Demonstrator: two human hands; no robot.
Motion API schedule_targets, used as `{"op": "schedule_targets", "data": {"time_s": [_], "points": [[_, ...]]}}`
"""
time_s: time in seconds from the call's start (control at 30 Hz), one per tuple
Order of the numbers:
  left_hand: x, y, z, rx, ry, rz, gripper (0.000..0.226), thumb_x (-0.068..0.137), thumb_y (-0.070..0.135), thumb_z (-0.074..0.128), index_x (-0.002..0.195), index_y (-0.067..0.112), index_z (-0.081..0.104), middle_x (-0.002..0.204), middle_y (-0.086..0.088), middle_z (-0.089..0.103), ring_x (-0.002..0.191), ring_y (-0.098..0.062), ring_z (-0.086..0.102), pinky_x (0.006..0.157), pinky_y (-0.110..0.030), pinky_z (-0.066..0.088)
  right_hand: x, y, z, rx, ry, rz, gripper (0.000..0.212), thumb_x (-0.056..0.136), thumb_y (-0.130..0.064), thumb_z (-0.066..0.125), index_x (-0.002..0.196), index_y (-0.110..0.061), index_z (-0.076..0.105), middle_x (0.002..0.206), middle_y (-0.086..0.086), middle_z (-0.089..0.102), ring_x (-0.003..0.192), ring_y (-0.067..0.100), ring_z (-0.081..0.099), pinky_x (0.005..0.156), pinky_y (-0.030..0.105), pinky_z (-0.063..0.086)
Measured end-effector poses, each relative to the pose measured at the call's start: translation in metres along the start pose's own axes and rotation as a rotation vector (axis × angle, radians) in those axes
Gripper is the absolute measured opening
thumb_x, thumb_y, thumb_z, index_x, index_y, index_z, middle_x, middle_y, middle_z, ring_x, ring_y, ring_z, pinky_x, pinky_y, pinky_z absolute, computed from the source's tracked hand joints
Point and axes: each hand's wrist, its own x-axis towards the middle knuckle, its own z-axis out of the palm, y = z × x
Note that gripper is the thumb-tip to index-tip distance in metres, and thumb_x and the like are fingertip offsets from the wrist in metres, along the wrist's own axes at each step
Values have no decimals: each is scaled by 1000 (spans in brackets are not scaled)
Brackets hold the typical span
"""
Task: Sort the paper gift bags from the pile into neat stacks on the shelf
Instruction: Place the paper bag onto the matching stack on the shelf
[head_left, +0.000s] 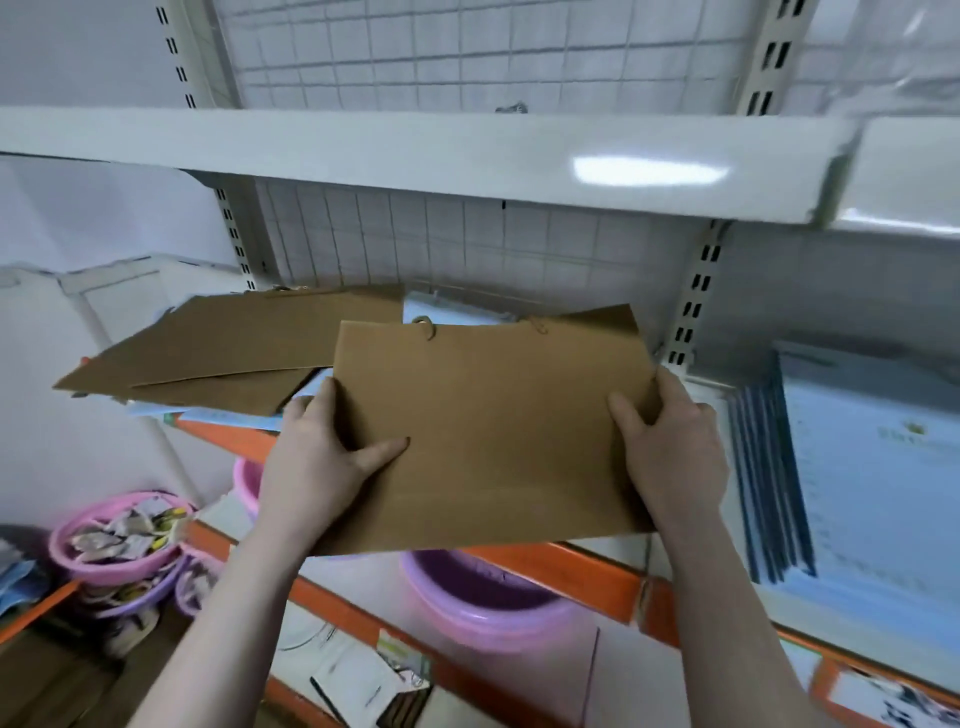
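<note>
brown flat gift bag (498, 431), cord handles

Brown paper bag (493, 431) between both hands

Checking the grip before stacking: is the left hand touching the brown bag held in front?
Touching. The head view shows the left hand gripping the brown bag's left edge, thumb on top.

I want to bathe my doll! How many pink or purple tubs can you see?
4: one basin under the held brown bag, a pink rim by the left wrist, and two stacked tubs lower left, with a purple one beside them. More may be hidden.
</note>
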Motion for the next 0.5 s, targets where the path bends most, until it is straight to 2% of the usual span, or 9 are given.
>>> {"op": "schedule_targets", "data": {"time_s": [0.1, 0.23, 0.33, 0.5], "points": [[-34, 21, 1, 5, -11, 8, 88, 70, 37, 80, 139, 4, 37, 133, -19, 43, 121, -29, 44, 92, -32, 35, -13, 20, -33, -5, 1, -22, 54, 93, -44, 50, 140, -22, 36, 118, 12, 51, 96, 25, 53, 74, 31, 37], [-76, 46, 5, 36, 7, 51, 92, 68, 44, 79, 141, 7, 37, 129, -18, 44, 120, -32, 44, 93, -36, 37, -40, 45, -83, -30, 7, 7, 43, 92, -33, 52, 129, -14, 47, 114, 13, 49, 100, 33, 53, 75, 34, 36], [-116, 61, 16, 29, 24, 128, 95, 66, 44, 81, 139, 3, 38, 128, -21, 45, 121, -32, 41, 98, -37, 35, -70, 71, -119, -108, 16, 49, 43, 90, -34, 53, 126, -10, 47, 115, 13, 46, 103, 37, 53, 78, 38, 41], [-192, 89, 36, 34, -56, 195, 97, 63, 45, 82, 139, 1, 39, 133, -24, 44, 124, -36, 41, 102, -42, 36, -124, 128, -177, -219, 21, 79, 46, 90, -37, 54, 121, -4, 46, 117, 16, 46, 105, 37, 53, 82, 39, 42]]}}
